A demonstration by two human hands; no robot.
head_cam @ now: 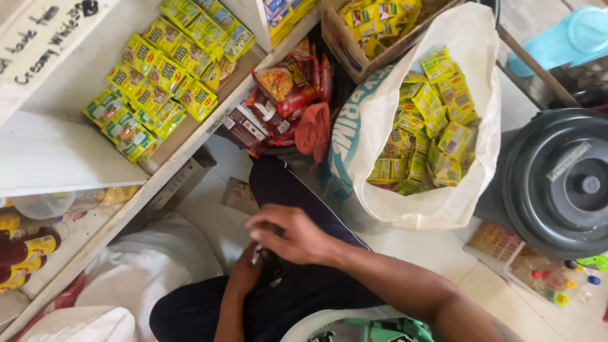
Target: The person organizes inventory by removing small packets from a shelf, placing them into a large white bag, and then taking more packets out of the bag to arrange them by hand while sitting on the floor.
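My right hand (pixel 288 235) lies palm down over my lap in dark trousers (pixel 278 183), its fingers bent and apart. My left hand (pixel 246 271) sits just below it and is partly covered by it. A small white bit shows between the two hands; I cannot tell what it is or which hand has it. A white sack (pixel 380 107) stands open to the right and holds several yellow packets (pixel 430 120). More yellow packets (pixel 158 82) lie in rows on the white shelf (pixel 57 152) at upper left.
Red and brown snack packets (pixel 285 101) are heaped beyond my knee. A black lidded bin (pixel 563 183) stands at right, with small bottles (pixel 557 278) in a tray below it. Dark sauce bottles (pixel 25 253) fill the lower left shelf. White bags (pixel 145 266) lie on the tiled floor.
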